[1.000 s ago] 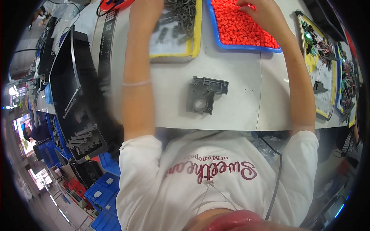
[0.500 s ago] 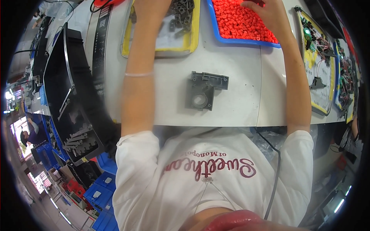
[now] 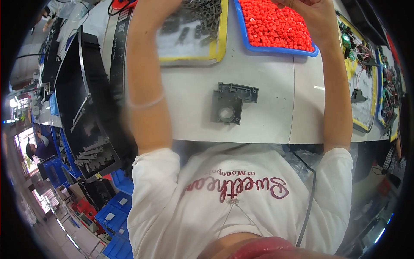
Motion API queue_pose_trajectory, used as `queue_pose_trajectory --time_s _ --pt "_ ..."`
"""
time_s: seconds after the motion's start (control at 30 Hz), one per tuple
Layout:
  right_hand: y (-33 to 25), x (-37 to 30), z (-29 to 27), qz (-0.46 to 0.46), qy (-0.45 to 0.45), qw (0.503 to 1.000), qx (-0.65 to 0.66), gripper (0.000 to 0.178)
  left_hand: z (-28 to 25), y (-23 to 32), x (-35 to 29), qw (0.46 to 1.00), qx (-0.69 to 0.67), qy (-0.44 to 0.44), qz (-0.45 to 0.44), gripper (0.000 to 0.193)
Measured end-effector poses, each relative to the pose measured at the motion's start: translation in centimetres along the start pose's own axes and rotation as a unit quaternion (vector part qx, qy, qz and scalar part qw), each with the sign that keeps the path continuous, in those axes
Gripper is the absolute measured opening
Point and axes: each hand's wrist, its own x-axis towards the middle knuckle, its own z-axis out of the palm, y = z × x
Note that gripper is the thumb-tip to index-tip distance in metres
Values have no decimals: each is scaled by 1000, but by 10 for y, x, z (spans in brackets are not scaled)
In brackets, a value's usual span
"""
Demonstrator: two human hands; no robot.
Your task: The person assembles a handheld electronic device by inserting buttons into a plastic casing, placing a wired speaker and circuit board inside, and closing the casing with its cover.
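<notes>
A grey plastic housing (image 3: 230, 103), L-shaped with a round opening, lies on the white table in front of me, touched by neither hand. My left hand (image 3: 161, 5) is at the top edge, beside a yellow-rimmed tray (image 3: 220, 39) of small dark grey parts; its fingers are out of the picture. Over the far right of a blue tray (image 3: 282, 51) filled with small red plastic caps (image 3: 276, 26) is my right hand (image 3: 315, 15). Its partly visible fingers look curled together, and whatever they hold is hidden.
On the left stands a long black bin (image 3: 82, 103) with grey strip-like parts in its near end. A yellow-edged tray (image 3: 366, 101) of wired circuit boards lies on the right. Blue crates (image 3: 113, 216) are stacked at lower left, and a person (image 3: 41, 149) is in the background.
My left hand has shifted left and upward, uncovering more of the grey parts tray. My right hand has moved slightly right and up over the red caps. The housing stays on the table.
</notes>
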Motion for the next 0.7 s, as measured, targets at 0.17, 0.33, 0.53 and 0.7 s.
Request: queue_pose_trajectory --time_s 0.17,0.33,0.53,0.7 --pt "-41 -20 8 -159 2 987 -11 18 15 79 -25 987 -154 -46 -21 15" --pt "-61 -33 12 -140 103 982 -75 19 30 96 -39 975 -217 -44 -35 18" --pt "-85 -38 10 -236 74 952 -181 22 34 77 -46 976 -181 31 115 18" --pt "-85 -36 10 -215 102 966 -98 23 38 61 -38 963 -219 45 148 20"
